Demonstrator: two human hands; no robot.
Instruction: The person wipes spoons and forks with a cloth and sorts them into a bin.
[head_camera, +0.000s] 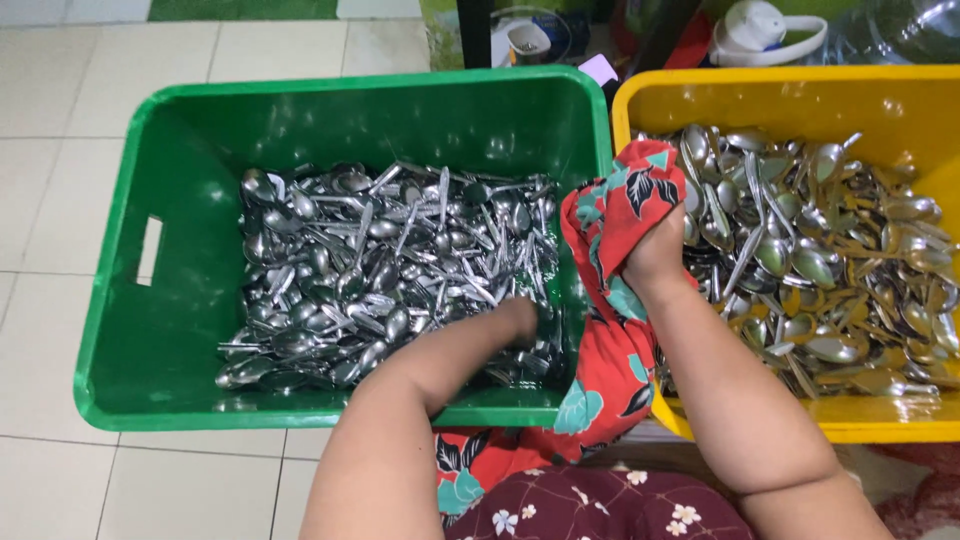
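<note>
- Green plastic crate on a pale tiled floor holds a heap of steel spoons — handles and bowls tangled, piled toward the near and right sides.
- Left hand reaches down into the near right corner of that crate, buried among the spoons; the fingers are hidden under the metal, so whether they are apart or clamped on anything cannot be told.
- Right hand is raised between the two crates, fingers wrapped tight around a bunched red cloth with a teal and black flower print.
- That cloth rises above the fist, then drapes down over the gap where the crates' rims meet, hanging toward the person's lap.
- Yellow crate stands just beside the green one, on the right, and carries a second heap of spoons — these lie looser, many bowls facing up.
- Maroon flowered clothing shows at the bottom edge, between the two forearms.
- White plastic jug lid and other clutter sit beyond the yellow crate, partly cut off.
</note>
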